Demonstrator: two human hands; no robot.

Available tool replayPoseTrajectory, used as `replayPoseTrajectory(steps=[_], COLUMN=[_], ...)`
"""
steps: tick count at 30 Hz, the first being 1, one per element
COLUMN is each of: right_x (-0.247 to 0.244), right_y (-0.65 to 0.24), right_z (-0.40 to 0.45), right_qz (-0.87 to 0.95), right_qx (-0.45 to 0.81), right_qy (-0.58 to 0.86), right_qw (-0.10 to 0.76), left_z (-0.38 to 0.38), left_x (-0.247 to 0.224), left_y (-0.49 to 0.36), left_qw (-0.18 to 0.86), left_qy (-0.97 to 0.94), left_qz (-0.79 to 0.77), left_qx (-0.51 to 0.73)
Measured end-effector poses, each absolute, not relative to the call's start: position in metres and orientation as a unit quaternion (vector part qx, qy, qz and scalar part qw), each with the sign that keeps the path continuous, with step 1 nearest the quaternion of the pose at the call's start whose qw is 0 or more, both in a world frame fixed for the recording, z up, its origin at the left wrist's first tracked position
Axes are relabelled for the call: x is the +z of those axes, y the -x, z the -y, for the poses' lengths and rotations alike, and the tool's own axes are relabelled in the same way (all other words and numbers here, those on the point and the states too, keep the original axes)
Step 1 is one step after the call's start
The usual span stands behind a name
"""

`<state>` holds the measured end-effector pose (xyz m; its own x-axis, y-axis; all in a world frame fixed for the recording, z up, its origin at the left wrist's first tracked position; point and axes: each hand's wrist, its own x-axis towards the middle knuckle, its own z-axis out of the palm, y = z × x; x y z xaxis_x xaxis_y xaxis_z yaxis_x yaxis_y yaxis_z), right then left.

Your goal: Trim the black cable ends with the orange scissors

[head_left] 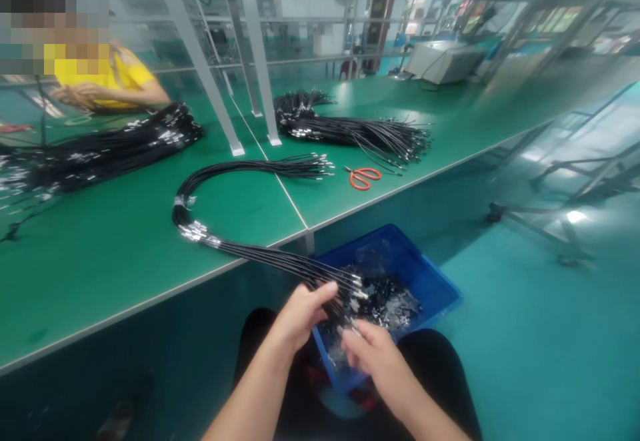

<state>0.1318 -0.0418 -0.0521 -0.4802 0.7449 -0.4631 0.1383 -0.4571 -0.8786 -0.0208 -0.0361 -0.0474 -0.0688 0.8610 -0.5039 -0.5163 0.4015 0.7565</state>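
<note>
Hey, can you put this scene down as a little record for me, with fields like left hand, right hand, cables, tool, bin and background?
left hand: grips a bundle of black cables near its end; hand
right hand: at the cable ends; hand, exact hold unclear
held bundle: curves across the green table, hangs past its edge
tool: orange-handled scissors, lying on the table
bin: blue, under the hands, holding small black and clear pieces
other cables: one pile at left, another behind the scissors
co-worker: yellow top, across the table

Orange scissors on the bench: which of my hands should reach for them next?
Right hand, probably: it's only at the cable tips, while your left hand holds the bundle further up. The scissors lie toward the right.
</note>
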Motion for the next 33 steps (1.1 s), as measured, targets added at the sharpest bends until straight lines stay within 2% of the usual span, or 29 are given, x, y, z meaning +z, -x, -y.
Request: replayPoseTrajectory(steps=[7,12,18,26,33], right_x=[-0.048,-0.061,-0.071,-0.055,-0.058], right_y=[-0.135,-0.132,-0.135,-0.144,-0.132], right_z=[0.040,0.040,0.036,0.047,0.043], right_qz=[0.480,0.460,0.444,0.400,0.429], right_qx=[0.715,0.722,0.729,0.765,0.741], right_qy=[0.461,0.469,0.469,0.444,0.453], right_qw=[0.214,0.218,0.225,0.241,0.250], left_z=[0.051,0.051,0.049,0.041,0.040], left_x=[-0.048,-0.047,-0.051,-0.043,-0.047], left_y=[0.020,0.025,0.018,0.023,0.016], left_qw=[0.684,0.696,0.677,0.699,0.674], left_qy=[-0.215,-0.227,-0.203,-0.185,-0.171], left_qz=[-0.505,-0.500,-0.518,-0.502,-0.524], left_qx=[0.480,0.464,0.482,0.474,0.492])
